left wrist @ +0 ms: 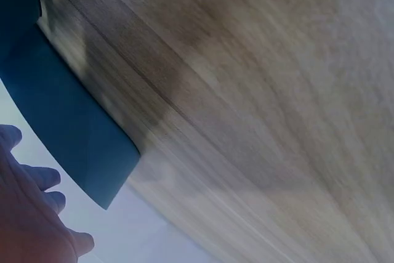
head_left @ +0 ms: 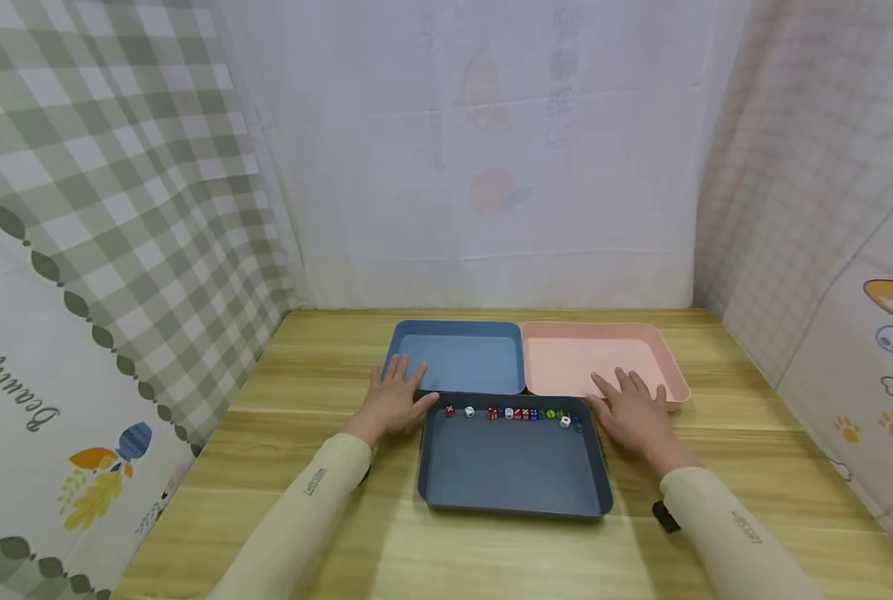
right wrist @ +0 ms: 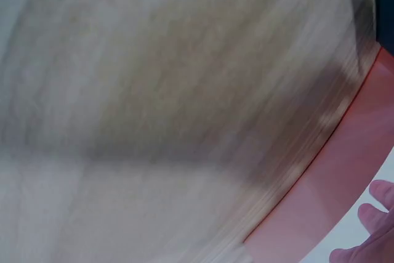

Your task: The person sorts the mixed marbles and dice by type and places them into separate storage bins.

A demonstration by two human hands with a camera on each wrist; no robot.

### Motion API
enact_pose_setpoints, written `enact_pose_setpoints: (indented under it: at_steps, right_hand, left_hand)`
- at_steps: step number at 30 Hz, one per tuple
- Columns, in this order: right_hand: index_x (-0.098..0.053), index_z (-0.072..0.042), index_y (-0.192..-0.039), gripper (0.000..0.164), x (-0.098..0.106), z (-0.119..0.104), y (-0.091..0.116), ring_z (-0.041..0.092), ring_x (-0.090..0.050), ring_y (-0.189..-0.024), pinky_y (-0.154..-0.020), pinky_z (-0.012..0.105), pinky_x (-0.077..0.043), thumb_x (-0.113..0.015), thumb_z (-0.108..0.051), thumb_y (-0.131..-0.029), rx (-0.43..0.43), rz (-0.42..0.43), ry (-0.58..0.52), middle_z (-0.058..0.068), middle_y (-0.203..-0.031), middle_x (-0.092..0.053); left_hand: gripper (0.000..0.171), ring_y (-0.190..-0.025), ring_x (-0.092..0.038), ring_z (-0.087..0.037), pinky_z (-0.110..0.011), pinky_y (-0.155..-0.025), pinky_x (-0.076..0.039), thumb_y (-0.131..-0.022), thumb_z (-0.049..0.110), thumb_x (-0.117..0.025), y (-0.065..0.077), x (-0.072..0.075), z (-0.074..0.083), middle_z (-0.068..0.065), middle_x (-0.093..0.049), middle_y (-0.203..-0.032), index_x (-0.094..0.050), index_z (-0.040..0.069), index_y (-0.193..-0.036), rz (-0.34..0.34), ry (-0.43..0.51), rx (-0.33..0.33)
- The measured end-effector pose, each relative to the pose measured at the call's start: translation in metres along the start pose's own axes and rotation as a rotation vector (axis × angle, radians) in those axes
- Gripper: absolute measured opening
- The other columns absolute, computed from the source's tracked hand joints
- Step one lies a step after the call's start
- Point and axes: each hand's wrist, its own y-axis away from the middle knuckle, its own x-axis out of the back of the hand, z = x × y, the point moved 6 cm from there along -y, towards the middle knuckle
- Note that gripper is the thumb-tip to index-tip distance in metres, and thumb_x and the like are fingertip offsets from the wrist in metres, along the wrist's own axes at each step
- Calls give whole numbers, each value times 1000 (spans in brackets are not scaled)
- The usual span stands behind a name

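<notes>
In the head view my left hand (head_left: 391, 402) spreads its fingers over the near left corner of the blue tray (head_left: 454, 322), its thumb at the dark tray's corner. My right hand (head_left: 636, 415) is spread over the near edge of the pink tray (head_left: 667, 358), thumb close to the dark tray's right corner. Neither hand holds anything. Between them lies the dark grey-blue tray (head_left: 517, 475). Along its far wall runs a row of small dice, with a red die (head_left: 493, 412), a white die (head_left: 469, 412) and a blue die (head_left: 534, 414), plus greenish glass marbles (head_left: 551, 414) toward the right.
The three trays stand together on a wood-grain table (head_left: 326, 500), blue and pink side by side behind the dark one. A white curtain (head_left: 566, 167) hangs behind the table, a checked cloth (head_left: 153, 167) at left and a patterned cloth (head_left: 829, 333) at right.
</notes>
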Motion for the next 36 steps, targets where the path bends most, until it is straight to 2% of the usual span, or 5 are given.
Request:
enact_pose_setpoints:
  at_steps: [5, 18, 27, 36]
  right_hand:
    - [-45, -9, -149, 56, -2, -6, 1, 55, -20, -140, -104, 78, -6, -41, -43, -105, 30, 8, 21, 34, -152, -29]
    - [-44, -8, -150, 56, -12, -7, 8, 56, -24, -139, -104, 78, -11, -37, -42, -107, 48, -35, 65, 33, -153, -29]
    - [-41, -8, -152, 57, -11, -10, 9, 58, -21, -139, -104, 79, -7, -36, -43, -107, 35, -65, 49, 33, -153, -29]
    - [-41, -10, -152, 59, -14, -8, 9, 58, -18, -139, -105, 78, -4, -33, -47, -107, 25, -77, 29, 33, -153, -28]
  left_hand:
    - [73, -151, -6, -36, -65, -115, -6, -101, 63, -33, 0, -2, 1, -21, -14, -163, -23, 21, -160, -28, -7, -1]
    - [73, -150, -8, -38, -66, -114, -7, -101, 63, -35, 5, 2, 9, -22, -16, -162, -27, 20, -159, -12, 2, -27]
    - [75, -151, -7, -35, -65, -115, -6, -99, 65, -36, 7, 4, 18, -20, -17, -162, -27, 21, -159, -3, -7, -40]
    - [73, -150, -9, -36, -64, -116, -4, -98, 63, -44, 10, 6, 21, -20, -20, -161, -33, 21, -157, 44, 25, -68]
